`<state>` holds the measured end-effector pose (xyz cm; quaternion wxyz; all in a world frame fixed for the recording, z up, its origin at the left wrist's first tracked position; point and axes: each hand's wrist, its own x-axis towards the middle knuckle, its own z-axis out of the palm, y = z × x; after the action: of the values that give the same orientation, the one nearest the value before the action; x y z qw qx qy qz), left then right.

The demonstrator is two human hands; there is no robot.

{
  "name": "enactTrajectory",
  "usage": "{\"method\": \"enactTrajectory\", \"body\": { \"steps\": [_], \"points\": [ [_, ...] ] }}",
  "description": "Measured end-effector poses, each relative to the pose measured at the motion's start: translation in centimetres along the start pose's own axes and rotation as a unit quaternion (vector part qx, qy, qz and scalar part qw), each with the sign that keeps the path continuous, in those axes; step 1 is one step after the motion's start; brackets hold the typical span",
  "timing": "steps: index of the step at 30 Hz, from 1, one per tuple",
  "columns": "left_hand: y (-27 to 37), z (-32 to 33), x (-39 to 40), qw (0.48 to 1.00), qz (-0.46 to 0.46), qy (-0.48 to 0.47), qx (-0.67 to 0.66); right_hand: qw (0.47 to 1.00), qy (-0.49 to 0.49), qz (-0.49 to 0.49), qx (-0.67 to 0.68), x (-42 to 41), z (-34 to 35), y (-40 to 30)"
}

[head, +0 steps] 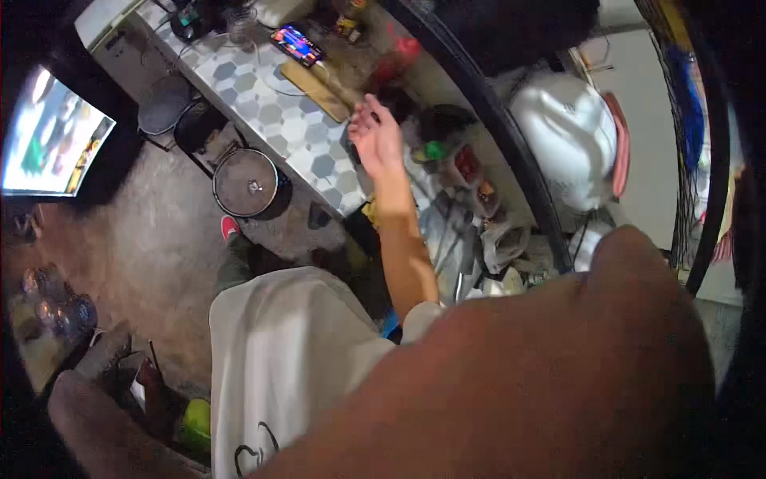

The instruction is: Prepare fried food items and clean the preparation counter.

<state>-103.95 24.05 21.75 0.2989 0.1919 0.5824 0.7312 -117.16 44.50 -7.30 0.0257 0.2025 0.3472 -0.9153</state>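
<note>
My right hand (pixel 378 141) is over the counter with its palm turned up and fingers loosely bent. Nothing shows in it. Just beyond the fingertips is a wooden board (pixel 317 93), and past it lies a phone (pixel 296 45) with its screen lit. Beneath is a counter (pixel 323 166) with a grey and white hexagon pattern. A large blurred hand (pixel 508 371), apparently my left hand, is very close to the lens and covers the lower right. Its fingers and anything they hold cannot be made out. My pale shirt (pixel 287 341) fills the lower middle.
Round stools (pixel 245 182) stand beside the counter, near my red shoe (pixel 229 226). Right of my forearm are a red-filled container (pixel 467 163) and a clear plastic bag (pixel 504 245). A dark curved bar (pixel 479 108) crosses before a white rounded object (pixel 562 141). At left glows a bright screen (pixel 54 138).
</note>
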Motion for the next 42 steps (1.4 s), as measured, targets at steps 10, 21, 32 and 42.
{"method": "enactTrajectory", "body": {
  "steps": [10, 21, 32, 42],
  "points": [
    [-6.9, -10.7, 2.3, 0.995, 0.054, -0.079, 0.033, 0.994, 0.071, -0.058, 0.06, 6.7, 2.4, 1.8],
    [-6.5, -12.9, 4.5, 0.981, 0.124, -0.037, 0.145, 0.983, 0.116, -0.104, 0.096, 13.5, -1.5, -6.9],
    [-34.0, -25.8, -27.9, 0.7, -0.348, 0.563, 0.268, 0.744, 0.18, 0.406, 0.499, 28.5, -6.3, -16.5],
    [-44.7, -4.7, -52.5, 0.616, -0.376, 0.652, 0.235, 0.748, 0.095, 0.446, 0.481, 32.7, -6.4, -13.5]
  ]
}}
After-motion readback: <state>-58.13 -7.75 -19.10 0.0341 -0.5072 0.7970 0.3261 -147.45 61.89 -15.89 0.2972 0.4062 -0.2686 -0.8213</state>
